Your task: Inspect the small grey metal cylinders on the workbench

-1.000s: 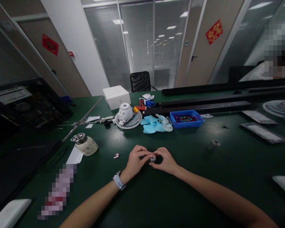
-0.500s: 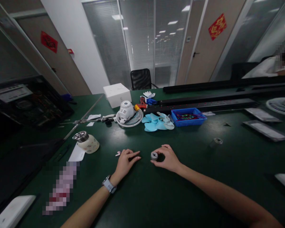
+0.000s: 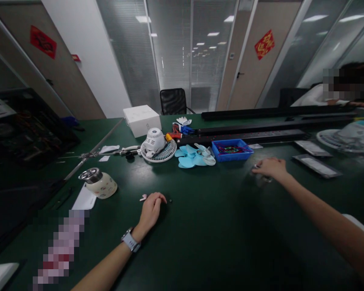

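My left hand (image 3: 151, 207) rests on the green table (image 3: 206, 234) with its fingers curled under; what they hold, if anything, is hidden. A tiny black part (image 3: 170, 201) lies just right of it and a small pink piece (image 3: 143, 197) just left. My right hand (image 3: 269, 167) is stretched out to the right, fingers bent down and closed on a small grey cylinder part (image 3: 256, 166), which shows pale at the fingertips. A blurred grey shape (image 3: 262, 180) sits on the table under that hand.
Behind lie a white fan grille with motor (image 3: 157, 147), light blue fan blades (image 3: 194, 155), a blue tray (image 3: 232, 149), a white box (image 3: 141, 119) and a lidded cream jar (image 3: 98, 184). Long black rails (image 3: 261, 135) cross the back. Another person sits at far right.
My hands have separated. The right hand carried the grey cylinder from the table's middle out to the right. The left hand slid left and curled. The camera turned slightly.
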Demonstrator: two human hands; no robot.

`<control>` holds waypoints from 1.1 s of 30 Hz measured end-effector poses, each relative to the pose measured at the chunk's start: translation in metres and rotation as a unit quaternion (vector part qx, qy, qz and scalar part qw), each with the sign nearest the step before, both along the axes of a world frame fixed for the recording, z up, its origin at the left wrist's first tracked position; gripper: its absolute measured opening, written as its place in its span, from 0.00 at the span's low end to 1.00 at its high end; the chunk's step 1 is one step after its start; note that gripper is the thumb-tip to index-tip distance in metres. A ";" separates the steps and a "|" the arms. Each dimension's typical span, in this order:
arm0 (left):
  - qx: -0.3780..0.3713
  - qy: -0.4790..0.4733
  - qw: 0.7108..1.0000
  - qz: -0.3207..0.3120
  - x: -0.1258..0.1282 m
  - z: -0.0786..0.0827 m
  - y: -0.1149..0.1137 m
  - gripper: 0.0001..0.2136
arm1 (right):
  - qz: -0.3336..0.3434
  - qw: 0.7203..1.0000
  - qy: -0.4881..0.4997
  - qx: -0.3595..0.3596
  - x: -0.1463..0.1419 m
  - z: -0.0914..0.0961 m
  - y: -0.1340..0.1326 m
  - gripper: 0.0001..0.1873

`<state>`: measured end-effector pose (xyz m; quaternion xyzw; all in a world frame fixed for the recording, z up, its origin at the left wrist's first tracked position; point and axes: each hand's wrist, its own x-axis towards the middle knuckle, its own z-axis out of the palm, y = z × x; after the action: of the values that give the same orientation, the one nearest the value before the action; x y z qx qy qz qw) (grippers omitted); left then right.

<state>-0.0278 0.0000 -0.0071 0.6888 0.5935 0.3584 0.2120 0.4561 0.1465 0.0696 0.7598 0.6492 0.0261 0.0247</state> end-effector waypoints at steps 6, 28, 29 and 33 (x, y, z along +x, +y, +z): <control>0.023 0.035 0.999 -0.001 0.000 0.002 -0.001 0.16 | 0.098 0.985 0.010 0.139 -0.036 0.009 -0.018 0.26; 0.031 0.119 0.992 -0.007 0.001 -0.002 0.001 0.15 | 0.471 0.815 0.334 0.056 -0.247 -0.045 -0.083 0.11; 0.032 0.118 0.992 -0.009 0.001 -0.002 0.001 0.15 | 0.452 0.820 0.343 0.075 -0.225 -0.035 -0.080 0.11; 0.029 0.108 0.994 -0.016 0.003 0.000 0.002 0.16 | 0.280 0.886 0.307 0.207 -0.112 -0.001 -0.064 0.15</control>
<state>-0.0251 0.0015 -0.0074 0.7389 0.5908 0.2956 0.1324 0.3439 0.0826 0.0690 0.5047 0.7897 -0.0692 -0.3419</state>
